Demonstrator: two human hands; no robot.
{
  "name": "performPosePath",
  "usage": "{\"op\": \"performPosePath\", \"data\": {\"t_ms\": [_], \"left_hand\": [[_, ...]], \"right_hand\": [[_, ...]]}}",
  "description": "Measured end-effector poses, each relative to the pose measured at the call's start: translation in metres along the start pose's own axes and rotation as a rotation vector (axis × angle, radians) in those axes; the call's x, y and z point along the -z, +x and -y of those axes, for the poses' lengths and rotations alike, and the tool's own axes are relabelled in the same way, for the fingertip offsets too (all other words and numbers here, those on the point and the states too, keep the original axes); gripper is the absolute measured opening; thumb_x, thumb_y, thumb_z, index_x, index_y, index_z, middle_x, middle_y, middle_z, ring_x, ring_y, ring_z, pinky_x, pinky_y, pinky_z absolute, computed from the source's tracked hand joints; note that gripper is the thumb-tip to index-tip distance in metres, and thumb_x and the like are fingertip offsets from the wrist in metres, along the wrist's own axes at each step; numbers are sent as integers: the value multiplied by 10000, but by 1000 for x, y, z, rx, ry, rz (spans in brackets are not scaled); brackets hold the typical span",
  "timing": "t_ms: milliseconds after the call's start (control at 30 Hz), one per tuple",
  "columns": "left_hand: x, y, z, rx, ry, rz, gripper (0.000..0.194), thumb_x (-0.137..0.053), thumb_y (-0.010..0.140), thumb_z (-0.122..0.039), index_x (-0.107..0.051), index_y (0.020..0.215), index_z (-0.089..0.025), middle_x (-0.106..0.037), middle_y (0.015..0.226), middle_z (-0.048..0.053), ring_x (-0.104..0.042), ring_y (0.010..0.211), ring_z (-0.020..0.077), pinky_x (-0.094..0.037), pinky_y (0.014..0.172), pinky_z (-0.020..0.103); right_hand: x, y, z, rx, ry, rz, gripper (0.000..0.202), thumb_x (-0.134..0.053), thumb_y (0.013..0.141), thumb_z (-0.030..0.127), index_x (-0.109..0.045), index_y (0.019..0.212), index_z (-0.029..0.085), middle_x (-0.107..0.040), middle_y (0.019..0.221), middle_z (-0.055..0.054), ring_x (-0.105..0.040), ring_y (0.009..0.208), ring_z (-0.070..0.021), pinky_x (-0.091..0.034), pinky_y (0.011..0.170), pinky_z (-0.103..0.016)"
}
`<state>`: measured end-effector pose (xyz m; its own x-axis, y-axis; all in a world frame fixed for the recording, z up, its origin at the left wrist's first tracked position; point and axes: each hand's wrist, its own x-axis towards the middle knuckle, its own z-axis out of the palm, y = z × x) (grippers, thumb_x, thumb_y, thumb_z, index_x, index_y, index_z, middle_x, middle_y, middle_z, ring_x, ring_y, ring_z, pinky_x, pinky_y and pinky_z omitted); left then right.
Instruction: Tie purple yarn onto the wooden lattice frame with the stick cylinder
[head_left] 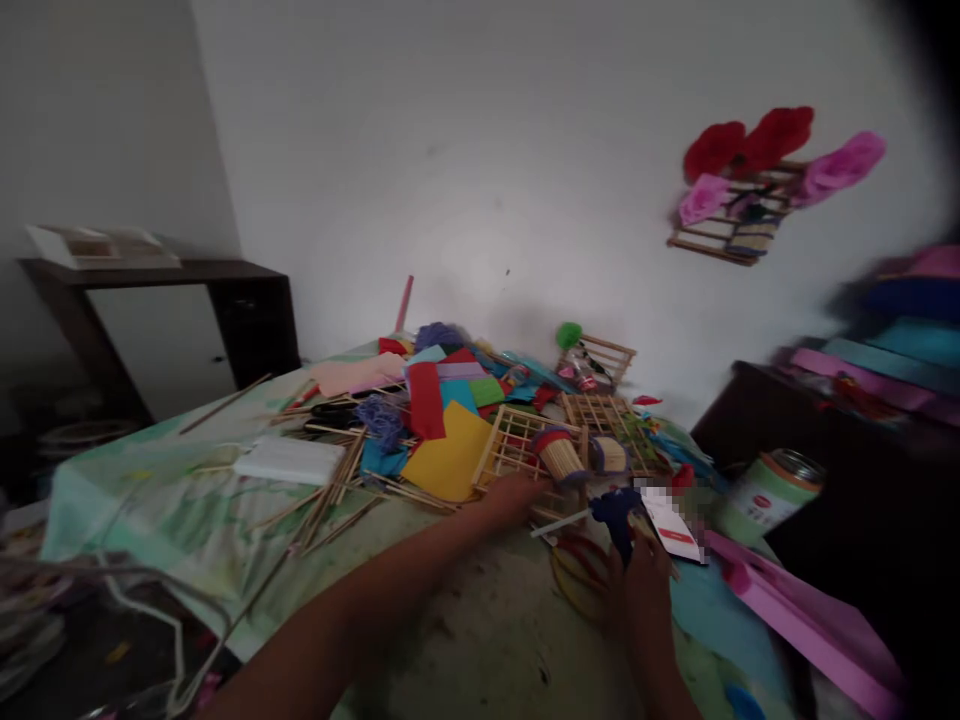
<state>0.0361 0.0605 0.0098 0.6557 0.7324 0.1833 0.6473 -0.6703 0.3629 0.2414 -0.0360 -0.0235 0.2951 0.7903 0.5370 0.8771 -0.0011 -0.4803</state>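
My right hand is closed around the handle of a dark blue glue gun at the lower right. A whitish glue stick sticks out of the gun to the left. My left hand reaches to the lower edge of a lattice frame of thin wooden sticks; its fingers are blurred and partly hidden. Just beyond that hand, a small stick-sided drum-shaped piece with purple and red bands lies tilted. A similar smaller piece is beside it. Yellow and red loops lie between my forearms.
Loose sticks, coloured sheets and a white packet cover the table's left and back. A phone, a can and a pink box stand to the right. A flower-decorated stick shelf hangs on the wall.
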Motion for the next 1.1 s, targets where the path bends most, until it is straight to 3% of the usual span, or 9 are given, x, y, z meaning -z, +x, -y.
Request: {"op": "performPosePath", "data": {"t_ms": [200,333,467,667,800,900,967,1033,1100], "left_hand": [[22,-36,19,-35,46,-107,486,-688,719,-236,-573,1191,-219,-511,1337,53,-464,1216,219,-378,1000,290],[64,-76,67,276,138,-304,296,-560,808,-172,-600,1101,-152,-575,1190,139,-513,1132,252,-398,958,362],[91,-112,118,614,214,-427,310,-601,774,-217,-584,1033,-48,-568,1106,232,-493,1120,356,-364,947,467],[104,-137,149,783,141,-431,136,-552,756,-128,-638,861,-121,-666,919,138,-606,909,256,-443,815,336],[134,-141,142,695,68,-590,215,-481,803,-149,-654,928,-124,-659,994,145,-580,979,262,-427,855,342],[157,-138,118,571,-32,-723,314,-426,873,-276,-609,1082,-130,-636,1069,125,-564,997,233,-436,851,317],[165,-132,93,393,-409,-811,359,-447,871,-394,-620,1027,-121,-657,919,87,-591,806,189,-466,709,272],[166,-124,64,250,-897,-708,363,-582,783,-460,-647,894,-121,-636,769,46,-554,644,146,-439,595,238],[164,-114,37,191,-1131,-562,337,-669,720,-444,-650,782,-113,-609,679,22,-523,583,114,-415,573,216]], "right_hand": [[-21,-10,-22,12,-169,182,520,-327,813,363,-519,1146,12,-550,1057,-218,-513,1023,-339,-391,914,-445],[-11,-12,-19,49,-353,158,627,-354,803,466,-508,1151,-33,-547,1091,-260,-515,1027,-370,-393,887,-456],[1,-10,6,84,-388,14,654,-367,803,519,-498,1174,-4,-543,1117,-268,-505,1039,-387,-398,833,-469],[7,-13,69,350,-153,-111,605,-483,776,519,-487,1166,56,-566,1093,-236,-519,984,-363,-403,817,-483],[13,-28,111,440,4,-122,550,-489,826,470,-445,1230,100,-546,1138,-204,-486,1050,-338,-401,856,-488],[16,-33,138,397,198,-105,474,-495,852,422,-452,1234,146,-542,1158,-173,-476,1091,-314,-403,883,-487],[17,-29,155,365,351,-81,399,-494,862,382,-483,1202,173,-551,1154,-148,-490,1094,-289,-408,897,-473],[17,-19,174,346,473,-44,360,-503,856,370,-515,1169,192,-565,1145,-128,-512,1080,-273,-420,896,-460],[19,-6,194,309,552,-23,395,-537,827,393,-526,1169,196,-565,1166,-123,-518,1084,-273,-418,908,-462]]}}
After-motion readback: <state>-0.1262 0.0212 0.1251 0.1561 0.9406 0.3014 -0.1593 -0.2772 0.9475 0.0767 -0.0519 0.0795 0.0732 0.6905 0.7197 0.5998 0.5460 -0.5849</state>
